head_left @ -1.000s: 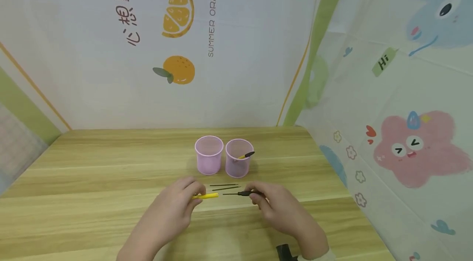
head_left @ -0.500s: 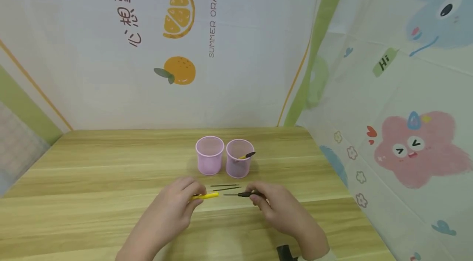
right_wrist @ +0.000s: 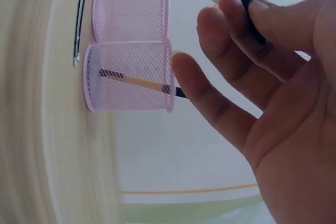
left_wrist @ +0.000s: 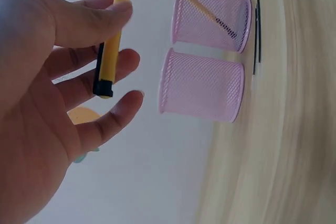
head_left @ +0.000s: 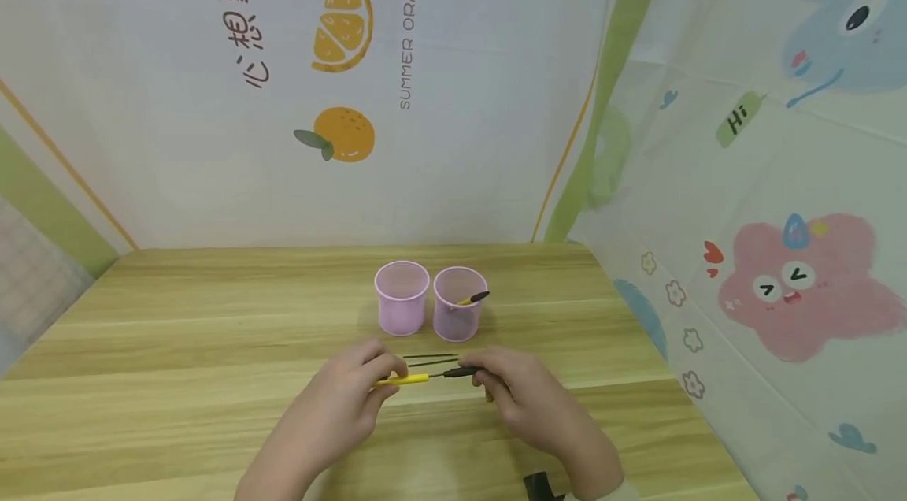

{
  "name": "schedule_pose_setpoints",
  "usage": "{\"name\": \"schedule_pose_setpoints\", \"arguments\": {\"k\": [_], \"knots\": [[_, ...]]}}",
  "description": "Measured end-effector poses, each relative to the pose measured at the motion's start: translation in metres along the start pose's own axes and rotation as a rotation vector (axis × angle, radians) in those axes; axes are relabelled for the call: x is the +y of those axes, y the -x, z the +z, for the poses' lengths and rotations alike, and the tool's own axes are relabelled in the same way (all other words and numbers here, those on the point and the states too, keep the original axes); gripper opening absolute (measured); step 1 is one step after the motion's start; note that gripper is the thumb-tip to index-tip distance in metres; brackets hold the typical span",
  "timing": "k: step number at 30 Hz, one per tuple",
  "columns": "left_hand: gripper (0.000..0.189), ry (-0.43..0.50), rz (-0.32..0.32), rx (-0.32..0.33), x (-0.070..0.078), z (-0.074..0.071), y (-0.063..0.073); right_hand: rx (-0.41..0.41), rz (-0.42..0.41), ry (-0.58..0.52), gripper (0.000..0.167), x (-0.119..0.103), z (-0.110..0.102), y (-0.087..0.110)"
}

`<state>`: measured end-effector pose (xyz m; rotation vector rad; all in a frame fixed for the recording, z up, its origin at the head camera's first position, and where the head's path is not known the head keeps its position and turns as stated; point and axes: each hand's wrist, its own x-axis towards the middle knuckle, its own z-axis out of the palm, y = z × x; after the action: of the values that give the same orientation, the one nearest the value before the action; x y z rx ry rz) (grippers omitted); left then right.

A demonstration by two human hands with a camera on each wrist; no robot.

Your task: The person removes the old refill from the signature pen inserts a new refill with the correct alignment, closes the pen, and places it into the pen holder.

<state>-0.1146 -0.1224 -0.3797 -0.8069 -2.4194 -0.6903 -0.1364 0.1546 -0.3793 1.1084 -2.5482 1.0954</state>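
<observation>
My left hand pinches a yellow pen barrel between thumb and fingers; a black clip and black end show in the left wrist view. Facing it, my right hand pinches a black pen part. The thin dark rod from that black part reaches the barrel's open end; how deep it goes in cannot be seen. Just behind the hands, two thin dark pen refills lie side by side on the wooden table.
Two pink mesh pen cups stand together behind the refills. A yellow-and-black pen leans inside the right-hand cup. A black object lies by my right forearm at the near edge. Printed cloth hangs at the back and right.
My two hands have come closer together. The gap between the black part and the yellow barrel has closed, and the rod now meets the barrel's end.
</observation>
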Motion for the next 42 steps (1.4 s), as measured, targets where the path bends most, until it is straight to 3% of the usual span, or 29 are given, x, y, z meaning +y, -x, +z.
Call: {"name": "schedule_pose_setpoints", "arguments": {"k": [4,8,14,19,24,29,33,38,42], "knots": [[0.027,0.056,-0.030,-0.048,0.000,0.006,-0.003,-0.014,-0.016,-0.077,0.028,0.007,0.006,-0.002],[0.026,0.068,-0.023,-0.053,-0.005,0.016,-0.001,0.002,0.012,-0.170,0.026,0.015,0.014,-0.002],[0.028,0.103,-0.002,-0.013,-0.012,0.032,0.007,0.047,0.103,-0.323,0.018,0.027,0.027,0.003],[0.030,0.098,0.018,0.028,-0.013,0.041,0.013,0.089,0.103,-0.352,0.016,0.035,0.035,0.008],[0.029,0.062,0.049,0.094,-0.012,0.044,0.014,0.108,0.075,-0.308,0.019,0.036,0.036,0.009],[0.026,0.059,0.060,0.145,-0.012,0.045,0.012,0.088,0.144,-0.226,0.034,0.035,0.035,0.007],[0.024,0.069,0.074,0.155,-0.013,0.047,0.010,0.104,0.165,-0.163,0.034,0.038,0.036,0.005],[0.023,0.065,0.084,0.146,-0.012,0.048,0.005,0.213,0.056,-0.098,0.018,0.042,0.036,0.005],[0.023,0.059,0.074,0.145,-0.011,0.047,0.003,0.282,-0.032,-0.124,0.010,0.042,0.036,0.003]]}}
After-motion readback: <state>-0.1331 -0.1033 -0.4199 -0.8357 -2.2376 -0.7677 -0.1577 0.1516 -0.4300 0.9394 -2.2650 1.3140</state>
